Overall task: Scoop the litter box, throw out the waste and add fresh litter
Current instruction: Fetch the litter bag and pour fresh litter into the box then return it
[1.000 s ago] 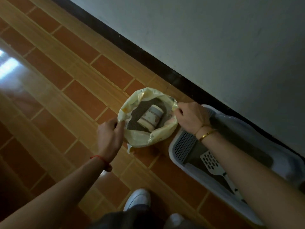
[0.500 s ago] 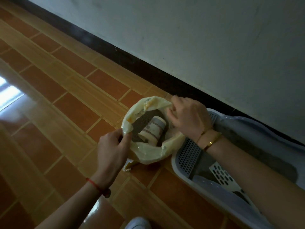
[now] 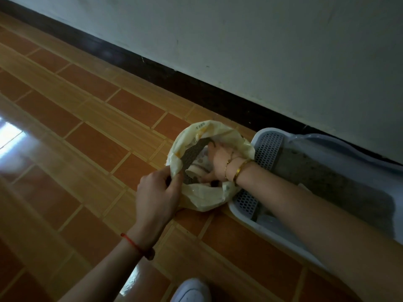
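A pale yellow litter bag (image 3: 201, 198) stands open on the tiled floor, with dark grey litter (image 3: 192, 152) inside. My left hand (image 3: 158, 194) pinches the bag's near left rim. My right hand (image 3: 219, 163) reaches down inside the bag and rests on a patterned paper cup (image 3: 197, 168) lying in the litter; its fingers wrap around the cup. A white litter box (image 3: 292, 233) with a perforated step and grey litter (image 3: 322, 182) sits against the wall just right of the bag. My right forearm hides the scoop.
A white wall with a dark baseboard (image 3: 152, 68) runs behind the bag and box. My white shoe (image 3: 190, 290) is at the bottom edge. Glossy orange floor tiles (image 3: 72, 149) stretch to the left.
My right hand has let go of the bag's far rim and gone down inside onto the cup. My left hand keeps its hold on the rim. The view has moved closer.
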Motion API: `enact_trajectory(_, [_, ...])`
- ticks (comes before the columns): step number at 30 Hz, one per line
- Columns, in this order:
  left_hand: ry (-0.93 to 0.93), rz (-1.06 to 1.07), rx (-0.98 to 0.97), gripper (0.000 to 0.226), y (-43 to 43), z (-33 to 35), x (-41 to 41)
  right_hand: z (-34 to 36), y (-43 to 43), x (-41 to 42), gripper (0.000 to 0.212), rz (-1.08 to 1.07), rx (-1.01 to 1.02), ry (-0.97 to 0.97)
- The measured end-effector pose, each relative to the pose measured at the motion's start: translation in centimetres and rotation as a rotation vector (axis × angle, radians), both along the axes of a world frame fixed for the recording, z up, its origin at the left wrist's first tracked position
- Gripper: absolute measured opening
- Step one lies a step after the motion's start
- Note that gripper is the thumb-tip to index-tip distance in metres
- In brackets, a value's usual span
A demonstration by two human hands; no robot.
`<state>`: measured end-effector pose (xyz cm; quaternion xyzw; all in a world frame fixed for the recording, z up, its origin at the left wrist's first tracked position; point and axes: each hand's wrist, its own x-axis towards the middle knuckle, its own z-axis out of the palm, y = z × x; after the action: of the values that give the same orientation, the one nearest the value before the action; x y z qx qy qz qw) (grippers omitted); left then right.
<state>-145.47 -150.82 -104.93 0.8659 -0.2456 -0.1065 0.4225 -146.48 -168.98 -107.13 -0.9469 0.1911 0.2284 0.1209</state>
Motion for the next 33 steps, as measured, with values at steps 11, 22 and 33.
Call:
enact_trajectory(11, [-0.003,-0.018,-0.005,0.04,-0.2,-0.7,0.3,-0.7,1.1,-0.3,0.107,-0.108,-0.205,-0.291])
enact_trajectory(22, [-0.004,-0.015,-0.015,0.036,-0.8,-1.0,0.0,-1.6,1.2,-0.2,0.104,0.165,-0.26,-0.285])
enact_trajectory(33, [-0.039,-0.041,0.023,0.039,-1.2,-1.1,-0.7,-1.6,0.0,-2.3,0.105,-0.133,0.241,-0.143])
